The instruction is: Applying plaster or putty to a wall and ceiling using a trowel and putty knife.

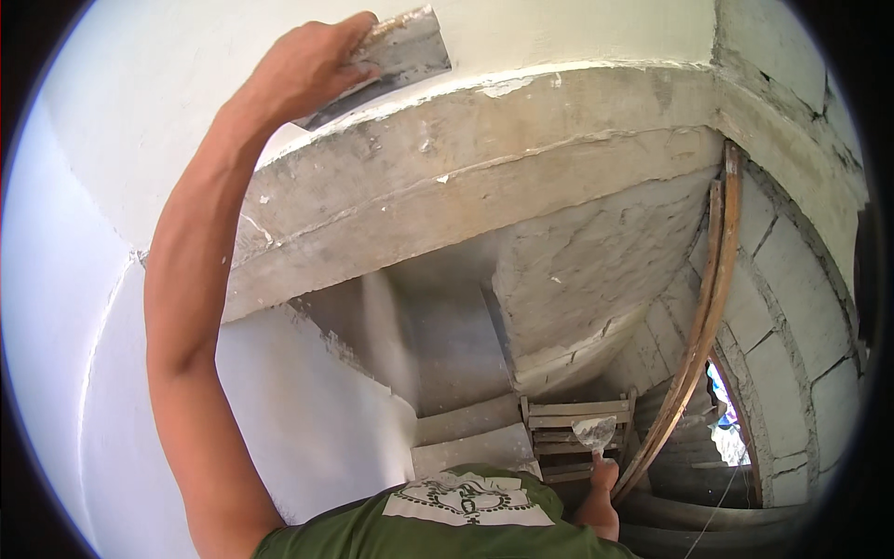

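Note:
My left arm is raised high. At its end my left hand is closed on a flat metal plastering trowel smeared with pale plaster. The trowel lies at the smooth cream surface, just above the edge of a rough concrete beam; whether its blade presses on the surface I cannot tell. Down low, near my body, my right hand is wrapped round the handle of a putty knife. Its wide blade points up and carries whitish residue.
Curved by the lens, long wooden poles lean at the right before a block wall. A wooden slatted frame stands below, behind the putty knife. A smooth white wall is at the left. Bright light enters through an opening.

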Tool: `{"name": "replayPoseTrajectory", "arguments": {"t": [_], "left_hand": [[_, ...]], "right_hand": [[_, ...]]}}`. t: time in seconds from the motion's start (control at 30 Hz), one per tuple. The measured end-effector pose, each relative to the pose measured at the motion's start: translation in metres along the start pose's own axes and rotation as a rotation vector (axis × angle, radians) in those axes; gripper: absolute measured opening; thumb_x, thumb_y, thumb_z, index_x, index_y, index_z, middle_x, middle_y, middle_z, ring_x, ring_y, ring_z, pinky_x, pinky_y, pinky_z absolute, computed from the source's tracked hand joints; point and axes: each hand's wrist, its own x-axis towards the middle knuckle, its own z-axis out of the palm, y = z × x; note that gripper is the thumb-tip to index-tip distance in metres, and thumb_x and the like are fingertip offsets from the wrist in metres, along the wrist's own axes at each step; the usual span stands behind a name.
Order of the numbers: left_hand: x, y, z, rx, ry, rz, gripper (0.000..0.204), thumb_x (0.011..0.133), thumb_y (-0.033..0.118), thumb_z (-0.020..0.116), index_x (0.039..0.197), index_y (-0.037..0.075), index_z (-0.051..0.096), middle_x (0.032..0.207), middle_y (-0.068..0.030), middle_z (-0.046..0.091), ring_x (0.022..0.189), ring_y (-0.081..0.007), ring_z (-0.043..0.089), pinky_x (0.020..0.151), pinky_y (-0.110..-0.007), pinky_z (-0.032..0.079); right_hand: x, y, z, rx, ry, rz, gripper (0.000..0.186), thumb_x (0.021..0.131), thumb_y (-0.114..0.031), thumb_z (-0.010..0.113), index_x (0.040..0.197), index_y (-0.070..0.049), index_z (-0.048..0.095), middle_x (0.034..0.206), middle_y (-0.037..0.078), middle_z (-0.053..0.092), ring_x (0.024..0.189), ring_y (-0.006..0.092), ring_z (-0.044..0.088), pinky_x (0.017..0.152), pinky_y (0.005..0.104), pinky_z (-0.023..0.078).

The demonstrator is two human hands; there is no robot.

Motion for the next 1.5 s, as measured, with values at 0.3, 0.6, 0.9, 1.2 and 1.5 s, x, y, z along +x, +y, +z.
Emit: {"name": "replayPoseTrajectory", "arguments": {"t": [0.3, 0.6, 0.9, 1.2, 1.5], "left_hand": [[0.017, 0.017, 0.033, 0.187, 0.004, -0.102, 0.029, 0.088, 0.025, 0.068, 0.102, 0.005, 0.050, 0.079, -0.0199, 0.067, 0.078, -0.0406, 0.064, 0.068, -0.049, 0.048], [0.016, -0.031, 0.022, 0.258, 0.294, -0.459, 0.048, 0.088, 0.046, 0.066, 0.109, 0.005, 0.053, 0.088, -0.0215, 0.071, 0.081, -0.0388, 0.069, 0.071, -0.046, 0.053], [-0.019, -0.040, -0.038, -0.091, 0.372, -0.244, 0.041, 0.088, 0.034, 0.072, 0.116, 0.006, 0.061, 0.093, -0.0175, 0.072, 0.079, -0.0272, 0.070, 0.070, -0.038, 0.054], [0.016, 0.000, 0.007, 0.232, -0.095, -0.130, 0.033, 0.088, 0.028, 0.069, 0.099, 0.006, 0.048, 0.078, -0.0203, 0.066, 0.079, -0.0406, 0.064, 0.070, -0.048, 0.049], [-0.015, -0.006, -0.013, -0.197, 0.140, -0.275, 0.042, 0.086, 0.025, 0.074, 0.116, -0.001, 0.059, 0.090, -0.0202, 0.072, 0.081, -0.0288, 0.071, 0.072, -0.043, 0.054]], "right_hand": [[0.015, 0.020, 0.009, 0.039, -0.086, 0.064, 0.053, 0.078, -0.045, 0.076, 0.078, 0.007, 0.065, 0.070, 0.020, 0.066, 0.071, 0.0393, 0.064, 0.070, 0.0478, 0.047], [0.028, 0.013, 0.019, -0.032, -0.206, -0.010, 0.052, 0.075, -0.045, 0.077, 0.084, 0.006, 0.069, 0.080, 0.024, 0.069, 0.084, 0.0427, 0.067, 0.074, 0.0484, 0.050], [0.023, -0.017, -0.023, 0.040, -0.166, 0.091, 0.048, 0.078, -0.041, 0.076, 0.083, 0.006, 0.067, 0.074, 0.020, 0.068, 0.075, 0.0394, 0.067, 0.070, 0.0450, 0.050], [0.018, 0.057, -0.006, 0.016, -0.127, 0.112, 0.051, 0.081, -0.044, 0.075, 0.077, 0.006, 0.066, 0.070, 0.021, 0.067, 0.072, 0.0374, 0.067, 0.068, 0.0465, 0.049], [0.015, 0.036, 0.000, 0.027, -0.166, 0.061, 0.050, 0.080, -0.043, 0.074, 0.074, 0.006, 0.067, 0.071, 0.022, 0.067, 0.075, 0.0393, 0.067, 0.070, 0.0483, 0.049]]}}
